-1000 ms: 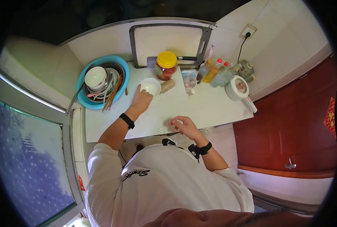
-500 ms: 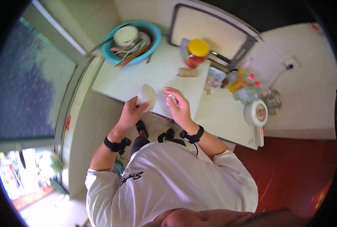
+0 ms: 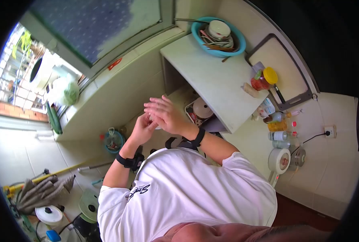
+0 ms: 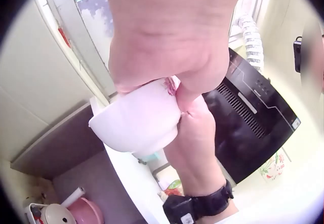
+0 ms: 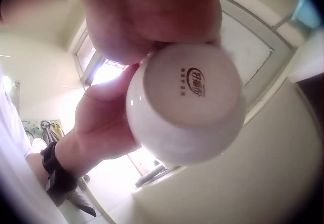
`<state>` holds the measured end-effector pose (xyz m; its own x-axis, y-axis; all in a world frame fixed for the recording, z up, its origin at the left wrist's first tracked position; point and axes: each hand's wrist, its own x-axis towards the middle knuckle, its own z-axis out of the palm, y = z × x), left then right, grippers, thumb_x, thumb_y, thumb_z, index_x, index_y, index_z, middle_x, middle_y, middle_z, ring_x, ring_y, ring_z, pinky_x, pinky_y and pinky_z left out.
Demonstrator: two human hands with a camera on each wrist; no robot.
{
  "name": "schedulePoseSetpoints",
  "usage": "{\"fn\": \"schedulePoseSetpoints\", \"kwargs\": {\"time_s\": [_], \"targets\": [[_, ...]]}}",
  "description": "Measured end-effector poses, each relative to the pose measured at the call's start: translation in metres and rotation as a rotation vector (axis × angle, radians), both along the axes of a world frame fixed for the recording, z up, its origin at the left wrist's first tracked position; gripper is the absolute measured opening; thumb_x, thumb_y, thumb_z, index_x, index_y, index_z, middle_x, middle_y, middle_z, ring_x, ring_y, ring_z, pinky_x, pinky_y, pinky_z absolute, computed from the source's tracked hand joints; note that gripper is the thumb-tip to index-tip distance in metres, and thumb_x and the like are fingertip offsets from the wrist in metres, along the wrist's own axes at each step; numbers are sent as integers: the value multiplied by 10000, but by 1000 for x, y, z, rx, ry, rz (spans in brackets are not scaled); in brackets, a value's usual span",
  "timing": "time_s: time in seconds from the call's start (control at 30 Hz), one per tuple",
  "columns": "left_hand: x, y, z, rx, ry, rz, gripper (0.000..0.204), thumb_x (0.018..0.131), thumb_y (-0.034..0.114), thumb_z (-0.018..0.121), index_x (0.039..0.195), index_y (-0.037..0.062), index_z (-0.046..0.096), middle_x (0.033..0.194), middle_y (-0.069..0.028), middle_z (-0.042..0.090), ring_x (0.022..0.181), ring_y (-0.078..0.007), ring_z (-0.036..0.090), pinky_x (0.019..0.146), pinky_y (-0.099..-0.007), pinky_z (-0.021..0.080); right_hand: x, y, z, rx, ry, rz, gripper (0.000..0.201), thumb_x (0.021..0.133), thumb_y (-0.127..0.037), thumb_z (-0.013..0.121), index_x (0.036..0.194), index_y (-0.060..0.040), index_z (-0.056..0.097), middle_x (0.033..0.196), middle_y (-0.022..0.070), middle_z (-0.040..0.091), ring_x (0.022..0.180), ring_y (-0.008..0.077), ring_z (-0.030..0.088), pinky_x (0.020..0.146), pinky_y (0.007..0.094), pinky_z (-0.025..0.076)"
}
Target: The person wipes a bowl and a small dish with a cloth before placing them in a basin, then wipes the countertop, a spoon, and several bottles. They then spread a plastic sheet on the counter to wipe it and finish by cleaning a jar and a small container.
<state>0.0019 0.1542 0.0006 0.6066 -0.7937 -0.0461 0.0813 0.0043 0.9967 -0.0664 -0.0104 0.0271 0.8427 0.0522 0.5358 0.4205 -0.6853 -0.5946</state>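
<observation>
A small white bowl [image 5: 185,133] with printed characters on its base is up off the counter between the two hands. My left hand [image 3: 140,128] grips it at the rim, as the left wrist view shows with the bowl [image 4: 136,117] tilted below the palm. Over the bowl's mouth lies my right hand [image 3: 169,115], its fingers fairly straight and overlapping the left fingers. From above, the hands hide most of the bowl and its inside. In the right wrist view the right hand [image 5: 152,19] is right at the bowl, fingertips hidden behind it.
The white counter [image 3: 211,72] carries a blue basin [image 3: 240,50] of dishes, a yellow-lidded jar [image 3: 264,79], and several bottles at its far side. A cabbage [image 3: 68,90] and a cucumber [image 3: 53,117] sit on the windowsill. Pots are at lower left.
The left hand has gone from reaching at the bowl on the counter to holding it up. The person has turned left, away from the counter, and the right hand has moved over the bowl.
</observation>
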Motion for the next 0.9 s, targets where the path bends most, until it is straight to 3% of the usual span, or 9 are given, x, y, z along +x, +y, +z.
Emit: {"fn": "schedulePoseSetpoints", "kwargs": {"time_s": [0.1, 0.2, 0.37, 0.5, 0.6, 0.7, 0.77, 0.83, 0.9], "targets": [[-9, 31, 28, -45, 90, 20, 173, 975, 127, 629, 1081, -9, 609, 924, 28, 618, 795, -27, 516, 676, -215, 428, 13, 27, 9, 117, 74, 29, 264, 989, -176, 498, 1148, -35, 655, 1318, 119, 611, 1278, 328, 526, 1102, 460, 367], [-13, 56, 30, -58, 78, 76, 192, 969, 145, 643, 1073, -14, 614, 903, 29, 612, 776, -29, 512, 668, -220, 422, 24, 49, 8, 608, 224, 97, 315, 1037, -191, 433, 1152, 4, 651, 1230, 164, 657, 1157, 245, 615, 1009, 345, 458], [-18, 87, 42, -68, 45, 120, 227, 960, 166, 656, 1085, -19, 620, 904, 17, 636, 788, -39, 540, 698, -218, 443, 34, 64, -5, 955, 373, 204, 336, 1032, -186, 426, 1167, 35, 641, 1241, 141, 652, 1137, 211, 615, 1001, 347, 471], [-15, 96, 55, -238, 139, 221, 294, 933, 183, 679, 1131, -27, 621, 984, -30, 680, 868, -81, 611, 805, -251, 485, 36, 70, 9, 1291, 470, 365, 366, 1030, -195, 413, 1229, 44, 605, 1263, 140, 630, 1151, 201, 601, 1007, 333, 467], [-16, 90, 68, -418, 281, 289, 371, 929, 211, 672, 1197, -33, 594, 1081, -77, 681, 958, -127, 641, 889, -293, 495, 31, 76, 6, 1461, 373, 307, 408, 1045, -230, 400, 1321, 38, 535, 1303, 133, 597, 1193, 186, 570, 1033, 322, 441], [-7, 75, 68, -584, 391, 334, 474, 965, 260, 611, 1323, -33, 506, 1254, -128, 622, 1151, -208, 607, 1027, -374, 459, 26, 81, 10, 1422, 279, 152, 452, 1056, -271, 397, 1385, 30, 468, 1338, 111, 570, 1220, 166, 541, 1057, 307, 408], [-3, 61, 71, -778, 669, 381, 484, 997, 272, 559, 1369, -23, 464, 1321, -126, 584, 1242, -243, 553, 1087, -417, 416, 19, 81, 19, 1299, 228, 146, 488, 1070, -281, 366, 1450, 26, 391, 1447, 145, 483, 1341, 216, 456, 1122, 344, 342], [3, 47, 66, -828, 722, 409, 467, 1023, 278, 509, 1384, -11, 444, 1355, -124, 564, 1285, -261, 518, 1115, -444, 393, 20, 80, 20, 669, -225, -55, 454, 1058, -174, 362, 1476, 3, 374, 1551, 192, 340, 1448, 313, 315, 1179, 394, 239], [3, 32, 64, -861, 818, 483, 447, 1023, 271, 510, 1369, -6, 456, 1350, -122, 569, 1267, -250, 535, 1101, -430, 411, 18, 74, 26, 520, -254, -92, 460, 1043, -134, 369, 1483, 2, 362, 1563, 211, 306, 1459, 358, 276, 1185, 427, 217]]}}
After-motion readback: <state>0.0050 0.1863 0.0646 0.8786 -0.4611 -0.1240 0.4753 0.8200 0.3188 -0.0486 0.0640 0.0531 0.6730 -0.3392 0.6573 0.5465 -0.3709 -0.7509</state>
